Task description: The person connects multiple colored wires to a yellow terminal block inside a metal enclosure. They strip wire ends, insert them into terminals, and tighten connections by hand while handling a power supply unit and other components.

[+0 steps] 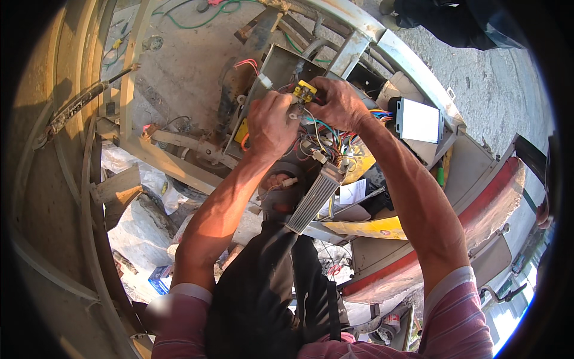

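Observation:
Over an open metal box, my two hands work close together. My right hand [342, 105] pinches a small yellow electrical part [305, 91] at its fingertips. My left hand [269, 127] is closed just beside that part. What its fingers hold is hidden, though a small greyish piece shows at their tips. A white plug [265, 81] with red wires sits just beyond my left knuckles. Below my hands spreads a tangle of coloured wires [335, 140]. A finned silver metal case [317, 200] leans from the wires toward my legs.
Right of the wires stands a black box with a white top [420, 121]. A curved silver metal frame [412, 60] arches beyond it. On the left are tan metal bars [128, 90] and clear plastic sheeting [161, 185]. Another person's dark-clothed legs [448, 21] show at the top right.

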`<action>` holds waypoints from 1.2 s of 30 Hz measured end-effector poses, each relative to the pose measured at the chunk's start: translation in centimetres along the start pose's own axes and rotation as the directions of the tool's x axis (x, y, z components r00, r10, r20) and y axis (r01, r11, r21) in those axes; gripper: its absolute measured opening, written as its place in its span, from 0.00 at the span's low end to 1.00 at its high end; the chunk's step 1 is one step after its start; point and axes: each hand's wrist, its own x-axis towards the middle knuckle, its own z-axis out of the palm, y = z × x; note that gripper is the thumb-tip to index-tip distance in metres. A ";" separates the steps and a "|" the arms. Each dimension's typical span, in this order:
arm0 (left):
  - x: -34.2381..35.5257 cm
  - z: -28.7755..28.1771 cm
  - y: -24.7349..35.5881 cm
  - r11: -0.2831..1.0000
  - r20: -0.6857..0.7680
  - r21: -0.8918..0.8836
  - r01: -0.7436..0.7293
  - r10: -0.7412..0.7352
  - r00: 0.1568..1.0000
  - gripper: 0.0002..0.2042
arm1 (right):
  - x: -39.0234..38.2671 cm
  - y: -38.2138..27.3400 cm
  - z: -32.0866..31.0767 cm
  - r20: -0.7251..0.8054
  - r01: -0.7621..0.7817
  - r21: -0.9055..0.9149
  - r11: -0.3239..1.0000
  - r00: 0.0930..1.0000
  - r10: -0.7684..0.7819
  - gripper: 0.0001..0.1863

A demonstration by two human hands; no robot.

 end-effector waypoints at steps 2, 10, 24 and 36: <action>-0.1 -0.1 0.0 1.000 -0.013 0.011 0.024 -0.024 1.000 0.14 | 0.0 0.0 0.0 0.009 -0.004 -0.005 1.000 1.000 0.004 0.20; 0.1 -0.1 0.1 0.999 0.000 0.041 -0.026 0.026 1.000 0.14 | 0.0 -0.2 -0.1 0.001 0.007 -0.009 1.000 1.000 -0.007 0.20; 0.2 0.1 -0.1 1.000 0.003 0.015 0.007 -0.007 1.000 0.13 | -0.1 -0.3 -0.2 0.015 -0.007 -0.001 1.000 1.000 0.007 0.21; 0.4 0.0 0.0 0.999 -0.003 0.006 0.034 -0.034 0.999 0.11 | -0.1 -0.4 -0.2 0.007 0.003 0.008 1.000 1.000 -0.003 0.20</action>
